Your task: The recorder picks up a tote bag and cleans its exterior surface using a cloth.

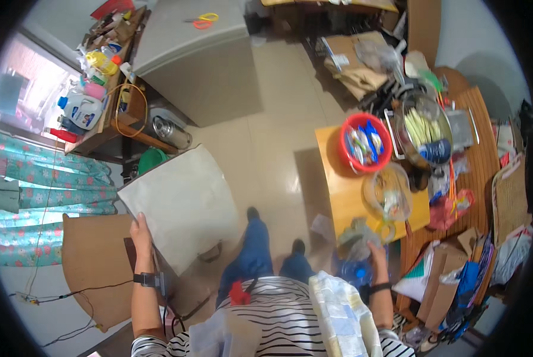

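At the near left edge of a white-topped table or board (186, 201) is my left hand (141, 234), its thumb over the rim; the fingers are partly hidden. My right hand (376, 254) is at the near edge of a small wooden table (338, 192), touching a crumpled greyish plastic bag (358, 241); its grip is unclear. Close to that bag lies a roll of tape (387, 232). Farther back on the small table stand a clear plastic tub (388, 192) and a red bucket (365, 143) filled with packets. A checkered cloth (342, 312) lies over my striped shirt.
Right of the small table, a slatted wooden bench (476, 134) bears a metal pot (423, 127), bags and cardboard. Scissors (201, 21) lie on a grey surface ahead. Bottles, including a white jug (81, 111), crowd the left shelf. A steel flask (172, 132) is on the floor.
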Motion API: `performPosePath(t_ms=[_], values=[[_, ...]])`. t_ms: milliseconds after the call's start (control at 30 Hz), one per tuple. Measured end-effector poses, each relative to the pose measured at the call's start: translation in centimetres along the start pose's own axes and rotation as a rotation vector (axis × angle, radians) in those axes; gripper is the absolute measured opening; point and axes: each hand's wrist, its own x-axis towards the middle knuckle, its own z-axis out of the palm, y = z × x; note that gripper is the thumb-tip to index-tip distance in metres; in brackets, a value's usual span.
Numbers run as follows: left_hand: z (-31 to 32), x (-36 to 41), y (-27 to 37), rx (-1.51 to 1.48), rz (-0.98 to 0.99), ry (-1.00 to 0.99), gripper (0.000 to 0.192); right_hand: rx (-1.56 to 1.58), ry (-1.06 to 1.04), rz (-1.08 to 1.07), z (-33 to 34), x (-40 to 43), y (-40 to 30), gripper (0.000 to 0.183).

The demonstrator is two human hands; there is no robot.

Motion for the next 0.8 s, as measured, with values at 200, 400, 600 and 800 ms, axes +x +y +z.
performPosePath(t_ms=[200, 400, 600, 800], values=[[0.5, 6.4, 6.1, -0.114, 0.125, -0.073, 0.04, -0.344, -0.076, -0.513, 10.7, -2.4, -9.9, 0.036], [-0.7, 10.0, 10.6, -0.254, 0.192, -0.125, 0.029, -0.29, -0.23, -0.791, 23.7, -1.9, -24.5, 0.046], [-2.2, 12.5, 19.0, -0.131, 0.262, -0.228, 0.023, -0.603, -0.415, -1.132, 36.2, 0.0, -41.8, 0.034], [-3.9, 15.7, 24.7, 0.122, 0.273, -0.245, 0.02, -0.675, -0.459, -1.332, 49.5, 3.8, -55.1, 0.036]])
